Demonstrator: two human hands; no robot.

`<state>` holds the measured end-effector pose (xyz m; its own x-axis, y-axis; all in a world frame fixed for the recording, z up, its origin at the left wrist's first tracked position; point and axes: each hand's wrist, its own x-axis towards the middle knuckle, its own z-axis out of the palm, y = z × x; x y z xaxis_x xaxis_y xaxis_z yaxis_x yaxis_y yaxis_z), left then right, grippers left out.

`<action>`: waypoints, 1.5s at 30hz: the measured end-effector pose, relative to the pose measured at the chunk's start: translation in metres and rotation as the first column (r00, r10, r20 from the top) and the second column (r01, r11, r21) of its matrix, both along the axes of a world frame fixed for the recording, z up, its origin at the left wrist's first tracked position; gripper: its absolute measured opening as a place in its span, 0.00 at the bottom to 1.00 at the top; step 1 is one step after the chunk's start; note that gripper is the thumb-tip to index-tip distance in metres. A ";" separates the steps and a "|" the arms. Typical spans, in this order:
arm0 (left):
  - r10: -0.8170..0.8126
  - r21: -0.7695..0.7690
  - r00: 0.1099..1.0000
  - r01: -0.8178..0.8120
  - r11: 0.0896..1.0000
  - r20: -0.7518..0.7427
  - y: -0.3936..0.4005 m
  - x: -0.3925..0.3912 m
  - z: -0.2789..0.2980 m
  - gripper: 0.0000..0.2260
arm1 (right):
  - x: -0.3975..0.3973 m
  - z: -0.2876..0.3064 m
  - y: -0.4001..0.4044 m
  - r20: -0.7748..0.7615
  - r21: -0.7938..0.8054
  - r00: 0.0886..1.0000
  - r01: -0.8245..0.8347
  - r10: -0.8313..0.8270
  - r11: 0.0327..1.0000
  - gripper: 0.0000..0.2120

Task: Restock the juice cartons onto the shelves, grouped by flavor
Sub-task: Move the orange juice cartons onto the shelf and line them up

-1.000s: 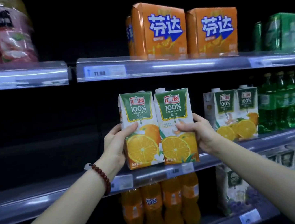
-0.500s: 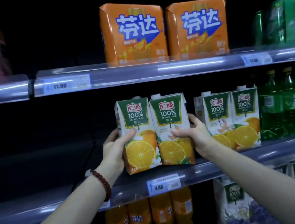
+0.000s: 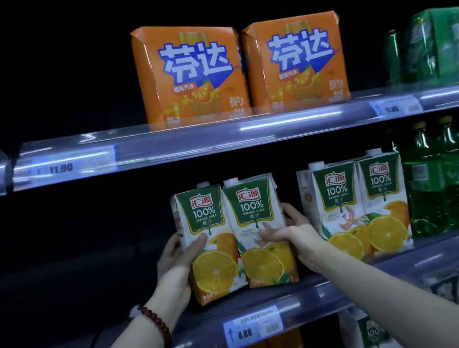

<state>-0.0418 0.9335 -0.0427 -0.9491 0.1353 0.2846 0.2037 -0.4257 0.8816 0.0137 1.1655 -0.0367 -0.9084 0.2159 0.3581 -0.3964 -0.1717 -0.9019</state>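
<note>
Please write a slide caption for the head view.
Both hands set two orange juice cartons onto the middle shelf.

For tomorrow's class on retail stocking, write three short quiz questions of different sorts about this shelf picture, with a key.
1. True or false: the left hand and right hand press two orange juice cartons together between them.
2. What stands directly right of the two cartons already on the shelf? A) green bottles B) milk jugs C) bread
3. Fill in: the price tag below the held cartons reads ____.

Key: 1 true; 2 A, the green bottles; 3 4.89, though the last digits are blurred.
</note>
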 end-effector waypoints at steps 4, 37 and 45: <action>-0.035 -0.045 0.999 0.033 0.998 -0.029 0.000 -0.003 -0.001 0.23 | -0.003 -0.006 0.003 0.009 0.008 1.000 0.029 -0.029 1.000 0.34; -0.094 -0.133 0.995 0.096 0.986 0.020 -0.012 0.046 0.002 0.30 | 0.047 -0.003 -0.002 0.052 0.273 0.989 0.118 -0.138 0.955 0.31; -0.061 -0.090 0.998 0.063 0.994 0.027 0.002 0.050 0.001 0.29 | 0.041 -0.007 0.010 0.084 0.134 0.996 -0.002 -0.009 0.991 0.25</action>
<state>0.0079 0.9357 -0.0417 -0.9444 0.2185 0.2458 0.1576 -0.3552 0.9214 0.0549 1.1760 -0.0441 -0.9359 0.1744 0.3062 -0.3183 -0.0458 -0.9469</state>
